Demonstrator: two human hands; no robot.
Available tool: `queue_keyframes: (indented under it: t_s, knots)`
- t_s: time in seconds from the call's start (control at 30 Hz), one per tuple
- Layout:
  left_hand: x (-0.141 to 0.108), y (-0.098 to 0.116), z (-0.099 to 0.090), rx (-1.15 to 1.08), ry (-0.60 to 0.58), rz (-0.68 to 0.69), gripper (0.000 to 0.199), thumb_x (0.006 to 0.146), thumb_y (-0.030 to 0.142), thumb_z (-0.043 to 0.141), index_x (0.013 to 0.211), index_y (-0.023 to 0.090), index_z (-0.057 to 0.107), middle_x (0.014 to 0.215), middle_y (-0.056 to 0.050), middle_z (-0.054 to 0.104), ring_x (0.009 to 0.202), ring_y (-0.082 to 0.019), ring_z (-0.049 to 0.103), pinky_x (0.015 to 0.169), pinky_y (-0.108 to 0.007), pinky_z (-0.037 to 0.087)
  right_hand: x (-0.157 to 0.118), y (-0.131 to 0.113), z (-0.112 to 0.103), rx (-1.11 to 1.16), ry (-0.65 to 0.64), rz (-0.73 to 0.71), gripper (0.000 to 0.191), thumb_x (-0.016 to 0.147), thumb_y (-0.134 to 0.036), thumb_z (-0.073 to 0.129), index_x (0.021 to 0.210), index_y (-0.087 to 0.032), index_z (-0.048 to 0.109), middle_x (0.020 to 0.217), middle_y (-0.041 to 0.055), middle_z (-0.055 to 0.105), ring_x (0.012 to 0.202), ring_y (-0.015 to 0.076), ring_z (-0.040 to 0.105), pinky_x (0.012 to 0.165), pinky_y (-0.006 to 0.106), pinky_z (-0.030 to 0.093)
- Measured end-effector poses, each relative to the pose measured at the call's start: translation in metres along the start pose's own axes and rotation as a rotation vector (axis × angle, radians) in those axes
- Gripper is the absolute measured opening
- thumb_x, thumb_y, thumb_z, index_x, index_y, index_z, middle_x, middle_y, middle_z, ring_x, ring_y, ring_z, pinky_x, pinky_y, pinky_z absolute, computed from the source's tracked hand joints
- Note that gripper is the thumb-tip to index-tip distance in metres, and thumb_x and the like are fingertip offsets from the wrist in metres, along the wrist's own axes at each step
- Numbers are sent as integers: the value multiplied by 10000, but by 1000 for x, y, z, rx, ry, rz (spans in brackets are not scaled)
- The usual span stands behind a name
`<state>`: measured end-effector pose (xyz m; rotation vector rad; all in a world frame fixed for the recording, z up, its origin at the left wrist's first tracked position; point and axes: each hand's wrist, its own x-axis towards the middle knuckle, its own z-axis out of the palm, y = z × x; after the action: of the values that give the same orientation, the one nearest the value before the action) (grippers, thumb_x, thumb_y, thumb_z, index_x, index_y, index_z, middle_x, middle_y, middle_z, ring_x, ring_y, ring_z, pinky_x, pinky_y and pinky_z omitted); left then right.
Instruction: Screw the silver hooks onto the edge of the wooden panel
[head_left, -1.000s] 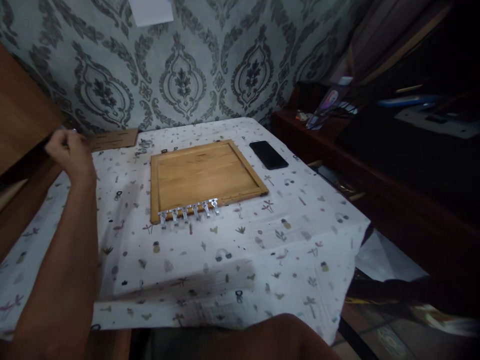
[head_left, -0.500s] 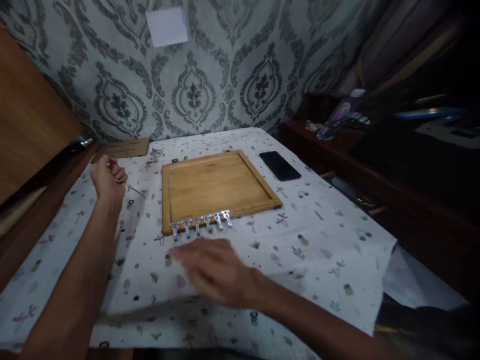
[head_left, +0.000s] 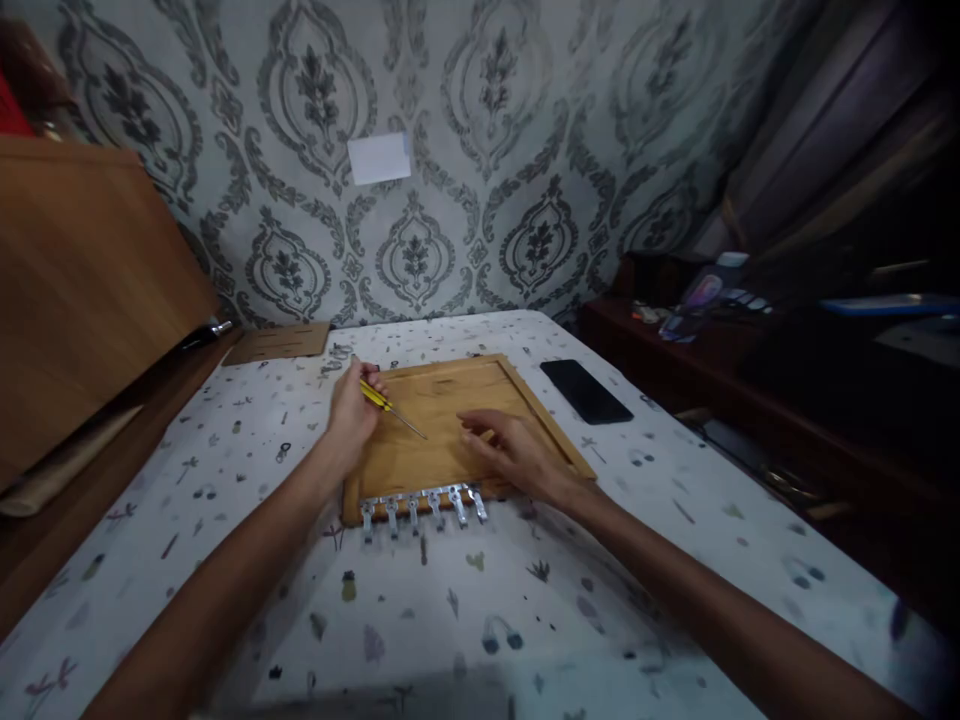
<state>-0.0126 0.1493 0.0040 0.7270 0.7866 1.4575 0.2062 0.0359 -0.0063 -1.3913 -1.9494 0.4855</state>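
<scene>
Before patterned wallpaper (head_left: 412, 240), left hand (head_left: 354, 408) grips screwdriver (head_left: 377, 396); right hand (head_left: 510, 452) half-curls above panel (head_left: 431, 410).

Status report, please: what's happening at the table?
Left hand gripping yellow screwdriver. Right hand empty, over wooden panel. Phone beside panel, not blocking.

the left hand (head_left: 355, 408) hides part of the screwdriver (head_left: 376, 396)'s handle and the far left corner of the wooden panel (head_left: 427, 400). the right hand (head_left: 511, 452) covers some of the panel's near right part; whether it touches the wood cannot be told. the bottom edge cuts off the left forearm, the left edge cuts the wooden cabinet (head_left: 82, 280), and the label on the bottle (head_left: 701, 295) is too blurred to read.
</scene>
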Motion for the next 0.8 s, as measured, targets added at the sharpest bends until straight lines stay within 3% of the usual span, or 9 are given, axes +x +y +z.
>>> queue_keyframes:
  t_s: [0.07, 0.13, 0.23, 0.33, 0.4, 0.47, 0.63, 0.8]
  knots:
    - [2, -19, 8, 44, -25, -38, 289, 998, 398, 600, 1112, 134, 632, 982, -50, 658, 769, -138, 637, 672, -291, 571, 14, -3, 9, 12, -33, -11, 409, 927, -310, 611, 1289, -126, 660, 1150, 162, 756, 1017, 256, 728, 807, 365, 596]
    - [2, -34, 15, 111, -57, -55, 322, 994, 397, 607, 1190, 142, 622, 1098, -80, 662, 887, -176, 664, 760, -347, 595, 27, -7, 16, 74, -56, -61, 443, 934, -324, 598, 1330, -127, 625, 1135, 154, 755, 989, 248, 720, 784, 357, 582]
    - [-2, -46, 22, 256, -113, -41, 326, 996, 407, 602, 1181, 140, 626, 1086, -79, 665, 881, -175, 666, 760, -348, 596, 39, -9, 24, 209, -86, -127, 432, 962, -309, 524, 1351, -138, 601, 902, 63, 759, 746, 186, 678, 664, 295, 531]
    - [-3, -42, 16, 458, -158, 30, 325, 1002, 417, 590, 1162, 138, 633, 1070, -77, 670, 877, -174, 668, 763, -350, 596, 41, -1, 22, 268, -27, -85, 344, 965, -318, 473, 1145, -138, 704, 677, -2, 661, 571, 149, 560, 552, 255, 450]
    - [5, -27, 4, 627, -168, 110, 318, 1000, 402, 595, 1186, 147, 634, 1139, -91, 667, 954, -195, 671, 825, -384, 596, 37, 9, 14, 203, -9, -49, 337, 964, -349, 470, 1001, -143, 734, 725, 20, 674, 624, 159, 577, 561, 257, 437]
    - [22, -6, -14, 818, -152, 204, 312, 985, 359, 625, 1225, 160, 629, 1236, -104, 643, 1059, -224, 654, 905, -431, 582, 28, 19, 1, 57, 5, -2, 333, 965, -336, 459, 979, -151, 735, 780, 42, 709, 672, 174, 607, 594, 271, 442]
    - [78, 44, -69, 1269, -5, 323, 369, 980, 361, 631, 1291, 165, 600, 1316, -119, 607, 1133, -254, 632, 950, -474, 565, 5, 36, -29, -204, -65, 32, 331, 969, -288, 443, 1108, -188, 726, 938, 87, 775, 808, 230, 696, 756, 339, 511]
    - [114, 49, -105, 1599, 45, 330, 374, 979, 363, 633, 1294, 165, 598, 1310, -118, 610, 1127, -253, 635, 945, -471, 567, -7, 48, -37, -276, -82, 25, 323, 977, -277, 453, 1151, -196, 713, 1077, 106, 779, 942, 266, 727, 841, 381, 545]
